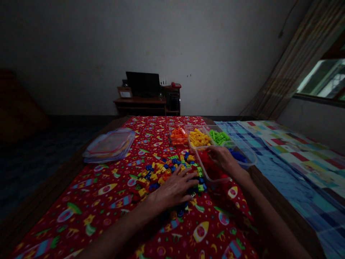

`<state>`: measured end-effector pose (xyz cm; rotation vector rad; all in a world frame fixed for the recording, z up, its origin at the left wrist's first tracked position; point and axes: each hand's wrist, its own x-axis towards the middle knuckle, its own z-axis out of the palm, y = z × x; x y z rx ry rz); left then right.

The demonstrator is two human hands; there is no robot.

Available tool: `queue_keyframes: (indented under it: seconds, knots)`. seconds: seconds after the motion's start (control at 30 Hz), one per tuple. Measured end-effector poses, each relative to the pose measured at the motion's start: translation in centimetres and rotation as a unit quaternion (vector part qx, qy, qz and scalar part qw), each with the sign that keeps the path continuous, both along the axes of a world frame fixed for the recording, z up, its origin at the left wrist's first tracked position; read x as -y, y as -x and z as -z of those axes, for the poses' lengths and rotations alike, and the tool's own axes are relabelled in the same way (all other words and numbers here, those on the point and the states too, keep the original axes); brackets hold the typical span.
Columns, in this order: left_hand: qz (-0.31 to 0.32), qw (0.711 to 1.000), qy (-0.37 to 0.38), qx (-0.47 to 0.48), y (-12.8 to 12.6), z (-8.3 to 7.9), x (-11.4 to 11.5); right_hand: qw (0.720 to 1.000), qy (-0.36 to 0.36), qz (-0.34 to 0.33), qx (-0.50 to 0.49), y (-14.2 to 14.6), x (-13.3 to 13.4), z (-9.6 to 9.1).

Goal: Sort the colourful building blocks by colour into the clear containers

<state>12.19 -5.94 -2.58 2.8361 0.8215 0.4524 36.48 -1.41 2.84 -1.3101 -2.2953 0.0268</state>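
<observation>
My left hand (175,187) lies over a mixed pile of toy building bricks (153,176), its fingers spread apart and nothing gripped. Yellow, blue, green, red and orange bricks show around it. My right hand (222,158) reaches over a clear plastic container of red bricks (212,171), fingers curled downward and close together. Whatever those fingertips hold, if anything, is too dark to make out. Behind stand clear containers sorted by colour, with orange bricks (178,135), yellow bricks (199,137) and green bricks (219,136). Blue bricks (237,155) fill another container, right of my right hand.
Stacked clear lids (110,144) rest at the left of the red patterned cloth (107,201). A bed with checked bedding (272,169) adjoins on the right. Against the far wall, a desk (141,102) carries a monitor (143,83) and a red telephone (176,85).
</observation>
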Motion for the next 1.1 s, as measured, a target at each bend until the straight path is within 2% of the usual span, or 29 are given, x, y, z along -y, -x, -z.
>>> queue_keyframes:
  seconds: [0.1, 0.23, 0.33, 0.43, 0.5, 0.67, 0.77, 0.87, 0.97, 1.1]
  knots:
    - [-0.034, 0.999, -0.023, -0.027, 0.5, 0.0, -0.4, 0.998, -0.003, -0.051, 0.021, 2.6, -0.8, 1.5]
    - [-0.081, 0.995, -0.046, -0.037, 2.3, -0.6, -2.2, 0.996, -0.005, -0.052, 0.077, 5.7, -2.2, 3.8]
    - [-0.106, 0.994, -0.030, -0.018, 3.8, -0.6, -3.2, 0.987, 0.024, -0.057, 0.147, 7.6, -3.2, 4.3]
    - [-0.130, 0.991, 0.015, 0.018, 5.1, -0.2, -4.1, 0.974, 0.070, -0.055, 0.206, 8.9, -3.8, 4.0]
    - [-0.139, 0.988, 0.050, 0.046, 5.9, 0.1, -4.7, 0.975, 0.077, -0.049, 0.203, 9.2, -4.0, 3.7]
    - [-0.166, 0.977, 0.098, 0.087, 7.0, -0.4, -5.8, 0.993, 0.074, -0.041, 0.079, 8.7, -4.2, 3.0]
    - [-0.173, 0.975, 0.107, 0.085, 7.4, -1.2, -6.1, 0.995, 0.091, -0.040, -0.004, 8.7, -5.1, 2.0]
    - [-0.209, 0.968, 0.117, 0.072, 7.9, -1.8, -6.1, 0.991, 0.122, -0.020, -0.048, 8.9, -6.2, 0.8]
    - [-0.228, 0.962, 0.132, 0.076, 8.5, -2.1, -6.1, 0.986, 0.162, -0.013, -0.031, 9.0, -7.2, 0.2]
    - [-0.248, 0.955, 0.135, 0.087, 9.4, -2.0, -6.3, 0.982, 0.164, -0.041, 0.082, 9.4, -8.0, 0.8]
